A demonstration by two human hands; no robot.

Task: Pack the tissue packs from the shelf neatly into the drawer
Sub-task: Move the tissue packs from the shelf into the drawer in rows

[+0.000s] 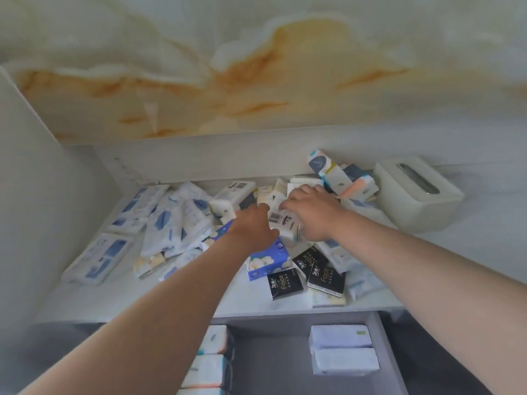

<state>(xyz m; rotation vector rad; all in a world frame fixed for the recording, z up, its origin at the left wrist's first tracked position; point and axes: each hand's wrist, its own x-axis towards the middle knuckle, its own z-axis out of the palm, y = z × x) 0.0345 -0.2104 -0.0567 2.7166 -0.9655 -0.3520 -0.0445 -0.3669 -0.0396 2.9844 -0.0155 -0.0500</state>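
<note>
Though few packs (340, 349) line the drawer (271, 366), the left hand (253, 226) and right hand (313, 215) together grip one white pack (285, 223) amid the shelf's (114, 303) big heap (310, 269).

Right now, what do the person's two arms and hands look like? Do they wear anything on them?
The left hand and the right hand are bare, with no gloves. No ring, watch or bracelet is visible. Both forearms are uncovered as far as the picture reaches, so no sleeve shows. I see no markings on them.

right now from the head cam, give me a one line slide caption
Left hand and right hand grip a white barcoded pack in the shelf pile, above the part-filled drawer.
</note>
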